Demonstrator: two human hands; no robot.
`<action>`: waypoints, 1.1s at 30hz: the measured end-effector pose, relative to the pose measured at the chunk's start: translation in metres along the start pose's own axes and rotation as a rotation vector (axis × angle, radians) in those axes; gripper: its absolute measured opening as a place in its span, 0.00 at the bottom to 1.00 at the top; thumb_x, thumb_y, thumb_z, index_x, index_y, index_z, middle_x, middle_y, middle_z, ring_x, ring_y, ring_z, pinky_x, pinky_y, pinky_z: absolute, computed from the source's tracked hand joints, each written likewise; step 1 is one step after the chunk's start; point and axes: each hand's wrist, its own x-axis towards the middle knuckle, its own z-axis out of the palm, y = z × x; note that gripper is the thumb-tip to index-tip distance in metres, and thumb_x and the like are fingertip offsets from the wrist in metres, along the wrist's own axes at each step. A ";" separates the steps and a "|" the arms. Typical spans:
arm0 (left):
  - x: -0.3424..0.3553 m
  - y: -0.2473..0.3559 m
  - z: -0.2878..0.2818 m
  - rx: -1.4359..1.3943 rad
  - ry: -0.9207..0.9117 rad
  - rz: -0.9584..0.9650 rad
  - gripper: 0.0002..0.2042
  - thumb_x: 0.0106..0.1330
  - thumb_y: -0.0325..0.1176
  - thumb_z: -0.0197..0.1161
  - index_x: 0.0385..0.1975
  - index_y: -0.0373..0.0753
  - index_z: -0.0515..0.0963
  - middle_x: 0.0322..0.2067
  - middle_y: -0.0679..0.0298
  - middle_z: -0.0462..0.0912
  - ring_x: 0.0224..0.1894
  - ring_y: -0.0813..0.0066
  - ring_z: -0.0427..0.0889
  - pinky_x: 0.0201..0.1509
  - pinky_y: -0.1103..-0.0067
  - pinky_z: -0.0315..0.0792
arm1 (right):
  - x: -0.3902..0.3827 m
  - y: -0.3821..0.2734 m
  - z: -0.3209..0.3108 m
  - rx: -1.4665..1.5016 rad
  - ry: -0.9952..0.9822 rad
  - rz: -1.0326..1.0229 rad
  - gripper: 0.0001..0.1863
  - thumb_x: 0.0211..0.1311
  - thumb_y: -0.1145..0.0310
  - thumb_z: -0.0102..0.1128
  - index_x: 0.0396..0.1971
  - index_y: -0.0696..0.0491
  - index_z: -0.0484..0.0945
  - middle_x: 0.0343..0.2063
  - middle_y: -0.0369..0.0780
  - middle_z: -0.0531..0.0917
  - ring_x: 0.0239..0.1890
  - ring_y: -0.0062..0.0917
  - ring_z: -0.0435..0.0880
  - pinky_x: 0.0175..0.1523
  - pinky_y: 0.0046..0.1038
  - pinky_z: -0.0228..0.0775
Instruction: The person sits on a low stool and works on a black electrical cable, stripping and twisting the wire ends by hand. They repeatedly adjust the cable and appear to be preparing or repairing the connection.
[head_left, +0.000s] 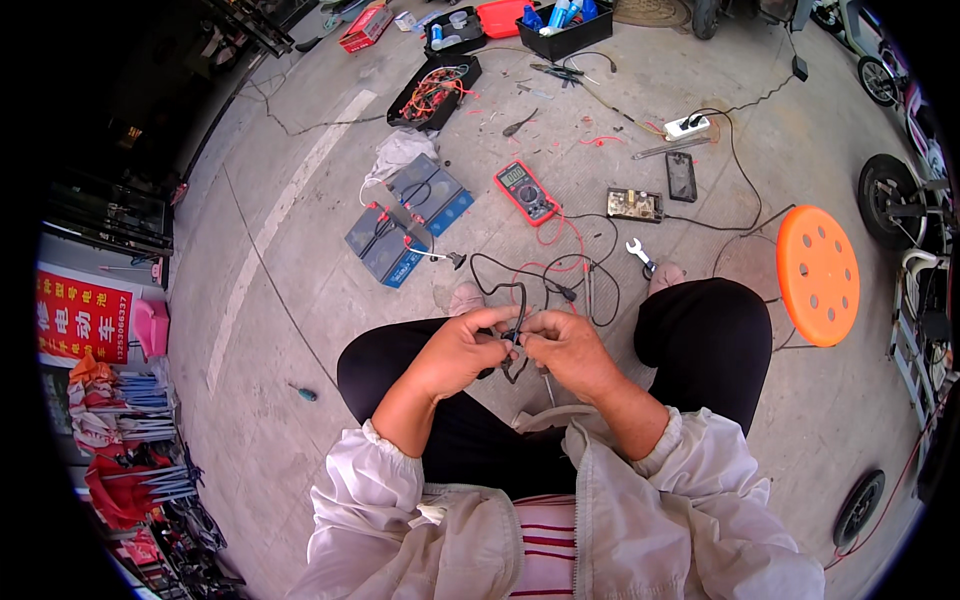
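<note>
Between my knees, my left hand [455, 355] pinches a black cable [520, 298] with the thumb and fingers. My right hand [572, 350] meets it from the other side, its fingertips closed on the same cable. The exact spot they grip is small and partly covered by the fingers. Below my right hand shows a thin pale rod [549, 390]; whether I hold it I cannot tell. Past my hands lie a red multimeter [525, 192] with its leads and an opened charger with a bare circuit board [634, 205]. A wrench [640, 254] rests near my right foot.
Blue batteries [385, 255] stand left of the multimeter. Farther off are a black tray of wires [420, 112], a box with blue bottles [580, 40] and a white power strip [686, 127]. An orange stool [818, 275] is at right; a small screwdriver [304, 392] lies at left.
</note>
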 end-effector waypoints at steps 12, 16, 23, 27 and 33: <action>0.002 -0.002 -0.002 -0.018 -0.046 0.014 0.23 0.63 0.18 0.54 0.60 0.35 0.70 0.39 0.64 0.81 0.37 0.79 0.82 0.44 0.84 0.76 | -0.005 -0.015 -0.004 0.277 -0.153 0.106 0.06 0.61 0.72 0.57 0.34 0.59 0.79 0.27 0.34 0.79 0.26 0.15 0.72 0.32 0.19 0.64; 0.001 0.001 -0.001 -0.061 -0.068 0.012 0.23 0.64 0.18 0.54 0.60 0.35 0.70 0.38 0.63 0.81 0.38 0.78 0.82 0.44 0.83 0.77 | -0.005 -0.016 -0.004 0.411 -0.236 0.094 0.07 0.63 0.67 0.56 0.34 0.55 0.77 0.27 0.33 0.79 0.28 0.15 0.72 0.36 0.19 0.64; -0.003 0.008 -0.001 -0.142 -0.104 -0.011 0.24 0.65 0.22 0.56 0.63 0.39 0.69 0.38 0.68 0.78 0.37 0.83 0.78 0.39 0.84 0.74 | -0.007 -0.020 -0.001 0.637 -0.234 0.233 0.10 0.64 0.61 0.56 0.39 0.51 0.75 0.30 0.31 0.78 0.32 0.16 0.74 0.41 0.22 0.66; -0.003 0.004 -0.006 -0.192 -0.140 -0.013 0.25 0.66 0.24 0.58 0.64 0.41 0.67 0.38 0.69 0.77 0.38 0.82 0.79 0.44 0.82 0.78 | -0.007 -0.015 0.001 0.652 -0.312 0.187 0.11 0.63 0.63 0.54 0.41 0.51 0.75 0.32 0.31 0.77 0.34 0.17 0.74 0.44 0.24 0.67; -0.005 0.005 -0.004 -0.275 -0.181 0.018 0.26 0.66 0.25 0.59 0.65 0.42 0.66 0.35 0.72 0.75 0.36 0.84 0.77 0.44 0.82 0.78 | -0.008 -0.013 -0.003 0.702 -0.423 0.168 0.12 0.58 0.67 0.55 0.42 0.51 0.75 0.33 0.32 0.77 0.36 0.17 0.74 0.47 0.26 0.67</action>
